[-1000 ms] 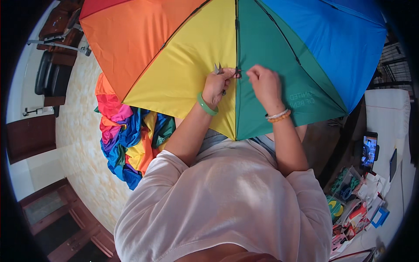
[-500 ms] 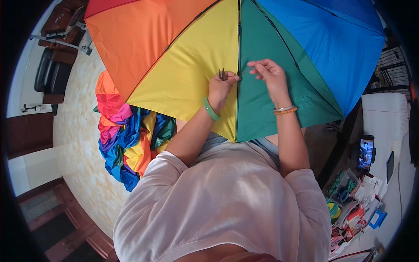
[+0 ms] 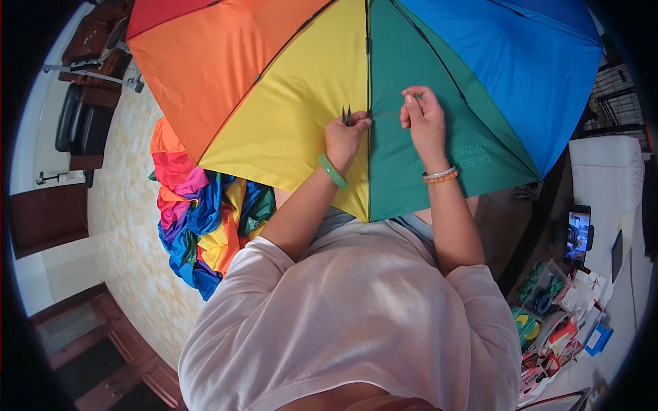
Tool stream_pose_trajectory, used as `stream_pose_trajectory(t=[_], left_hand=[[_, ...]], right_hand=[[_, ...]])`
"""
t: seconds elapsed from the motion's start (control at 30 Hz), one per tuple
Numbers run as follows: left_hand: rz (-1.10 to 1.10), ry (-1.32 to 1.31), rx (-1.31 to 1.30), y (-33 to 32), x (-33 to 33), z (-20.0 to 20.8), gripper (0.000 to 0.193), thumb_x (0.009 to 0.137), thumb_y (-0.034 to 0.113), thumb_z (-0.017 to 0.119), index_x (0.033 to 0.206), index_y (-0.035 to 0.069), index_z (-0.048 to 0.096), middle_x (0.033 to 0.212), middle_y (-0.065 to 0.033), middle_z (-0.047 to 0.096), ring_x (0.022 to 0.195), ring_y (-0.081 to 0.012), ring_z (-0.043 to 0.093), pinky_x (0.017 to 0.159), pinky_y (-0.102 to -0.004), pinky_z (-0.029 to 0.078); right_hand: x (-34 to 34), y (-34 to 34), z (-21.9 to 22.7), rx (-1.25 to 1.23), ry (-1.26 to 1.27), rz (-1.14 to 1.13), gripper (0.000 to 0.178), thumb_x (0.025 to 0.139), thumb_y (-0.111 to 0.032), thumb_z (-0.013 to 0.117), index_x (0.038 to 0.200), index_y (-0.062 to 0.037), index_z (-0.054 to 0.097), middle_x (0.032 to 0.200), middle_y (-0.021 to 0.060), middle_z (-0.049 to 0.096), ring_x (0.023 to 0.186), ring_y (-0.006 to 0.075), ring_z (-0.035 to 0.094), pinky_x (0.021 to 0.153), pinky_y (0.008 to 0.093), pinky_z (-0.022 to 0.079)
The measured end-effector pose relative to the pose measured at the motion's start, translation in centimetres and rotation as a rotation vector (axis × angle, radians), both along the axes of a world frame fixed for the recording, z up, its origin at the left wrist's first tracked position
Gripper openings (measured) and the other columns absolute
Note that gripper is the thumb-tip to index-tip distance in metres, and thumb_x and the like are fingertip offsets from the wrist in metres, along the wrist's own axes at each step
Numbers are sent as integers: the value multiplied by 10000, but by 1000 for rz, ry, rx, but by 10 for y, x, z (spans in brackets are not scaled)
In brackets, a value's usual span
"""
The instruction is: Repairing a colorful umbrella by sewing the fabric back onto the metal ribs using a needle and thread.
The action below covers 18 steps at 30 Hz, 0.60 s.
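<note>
A rainbow umbrella canopy (image 3: 295,130) is spread over my lap, inner side showing, with dark metal ribs along its seams. My left hand (image 3: 345,142) is closed around small thread snips (image 3: 346,115), blades pointing away from me. Its fingertips pinch at the rib (image 3: 369,168) between the yellow and green panels. To the right, above the green panel, my right hand (image 3: 427,130) is closed in a pinch. A thin reddish thread (image 3: 388,114) runs taut from the rib to its fingers. Any needle in that hand is too small to make out.
Crumpled multicoloured fabric (image 3: 212,219) lies in a heap on the floor at left. A white surface at right bears a phone (image 3: 578,233), a clear box of green items (image 3: 545,288) and a blue item (image 3: 599,338). Dark wooden furniture (image 3: 110,342) stands at lower left.
My right hand has drawn slightly right and away from the rib, and the thread now shows stretched. My left hand stays at the rib with the snips. The canopy has shifted slightly left.
</note>
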<state>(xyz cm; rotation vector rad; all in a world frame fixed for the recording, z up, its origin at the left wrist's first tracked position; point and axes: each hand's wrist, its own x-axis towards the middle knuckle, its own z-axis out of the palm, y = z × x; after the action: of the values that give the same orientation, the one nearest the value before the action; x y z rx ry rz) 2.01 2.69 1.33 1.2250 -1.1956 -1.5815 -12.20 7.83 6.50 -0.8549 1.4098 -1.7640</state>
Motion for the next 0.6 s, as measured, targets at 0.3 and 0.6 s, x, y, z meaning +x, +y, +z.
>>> stream_pose_trajectory(t=[0.3, 0.6], left_hand=[[-59, 73, 263, -3, 9, 15, 141, 800, 40, 659, 936, 6, 676, 696, -2, 598, 509, -34, 394, 450, -151, 295], [-48, 121, 238, -2, 7, 11, 126, 813, 33, 638, 932, 10, 675, 691, 12, 588, 513, -29, 390, 448, -143, 291]], right_hand=[[25, -5, -46, 241, 837, -62, 110, 765, -39, 593, 860, -49, 648, 789, 63, 576, 638, 239, 546, 598, 350, 464], [36, 3, -47, 278, 946, -48, 147, 733, -49, 610, 865, -68, 672, 803, 80, 584, 644, 290, 549, 609, 369, 465]])
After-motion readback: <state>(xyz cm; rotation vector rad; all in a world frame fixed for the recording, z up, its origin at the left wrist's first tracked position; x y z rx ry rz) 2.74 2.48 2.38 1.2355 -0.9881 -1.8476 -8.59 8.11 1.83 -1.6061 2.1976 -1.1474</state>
